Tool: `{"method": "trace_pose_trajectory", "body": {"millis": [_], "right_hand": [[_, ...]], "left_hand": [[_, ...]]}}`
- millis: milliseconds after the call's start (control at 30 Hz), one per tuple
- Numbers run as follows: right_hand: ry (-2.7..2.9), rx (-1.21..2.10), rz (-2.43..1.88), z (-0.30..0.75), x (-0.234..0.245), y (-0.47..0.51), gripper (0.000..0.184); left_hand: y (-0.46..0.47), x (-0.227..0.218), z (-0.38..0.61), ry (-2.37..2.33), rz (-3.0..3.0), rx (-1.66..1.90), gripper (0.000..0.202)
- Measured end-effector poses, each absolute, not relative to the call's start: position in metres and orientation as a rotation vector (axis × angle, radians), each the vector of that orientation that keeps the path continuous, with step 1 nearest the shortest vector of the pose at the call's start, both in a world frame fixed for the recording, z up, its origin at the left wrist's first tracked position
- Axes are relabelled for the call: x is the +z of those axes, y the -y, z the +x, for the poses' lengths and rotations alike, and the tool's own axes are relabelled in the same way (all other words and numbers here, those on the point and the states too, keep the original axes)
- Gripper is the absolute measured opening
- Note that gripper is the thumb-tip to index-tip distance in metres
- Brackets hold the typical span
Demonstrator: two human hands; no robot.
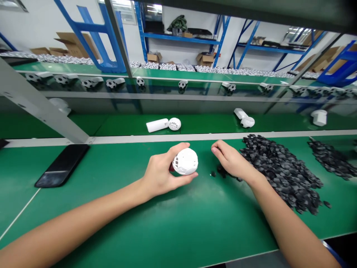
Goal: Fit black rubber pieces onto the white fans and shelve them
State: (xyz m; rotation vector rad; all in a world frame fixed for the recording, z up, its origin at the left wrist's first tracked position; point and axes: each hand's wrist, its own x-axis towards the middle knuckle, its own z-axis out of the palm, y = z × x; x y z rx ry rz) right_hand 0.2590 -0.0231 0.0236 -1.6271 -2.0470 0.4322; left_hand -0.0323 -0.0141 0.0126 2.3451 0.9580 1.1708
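My left hand (164, 173) grips a white plastic ball with a lattice of openings (185, 161), its fingers wrapped around it and a small dark red part showing at its lower left. My right hand (231, 160) rests on the green bench mat (178, 219), fingers curled together, beside a large heap of small black pentagonal pieces (281, 171). A few loose black pieces (220, 171) lie just under those fingers. Whether the fingers hide a piece, I cannot tell.
A black phone (63, 165) lies on the mat at left. A second black heap (329, 160) lies at right. Behind a white rail (178, 137), white cylinders with ball cages (163, 125) lie on a lower shelf. A grey strut (41, 111) crosses the upper left.
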Motion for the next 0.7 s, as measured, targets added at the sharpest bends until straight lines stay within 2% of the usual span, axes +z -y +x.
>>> {"method": "trace_pose_trajectory", "body": {"millis": [167,233,400,500,700], "right_hand": [[1.794,0.963,-1.353,0.228,0.032,0.046,0.026],[1.748,1.039,-1.328,0.217,0.033,0.055,0.028],[1.856,0.841,-1.354,0.199,0.033,0.065,0.025],[1.882,0.689,-1.339,0.195,0.035,0.068,0.02],[1.891,0.521,-1.298,0.189,0.033,0.07,0.02]], "left_hand": [[0.018,0.003,-0.025,-1.001,2.247,1.066,0.07],[0.017,0.0,-0.023,-1.049,2.215,0.984,0.07],[0.018,0.004,-0.02,-1.121,2.254,0.721,0.076],[0.02,0.01,-0.02,-1.089,2.234,0.693,0.074],[0.022,0.014,-0.02,-1.04,2.101,0.672,0.089]]}}
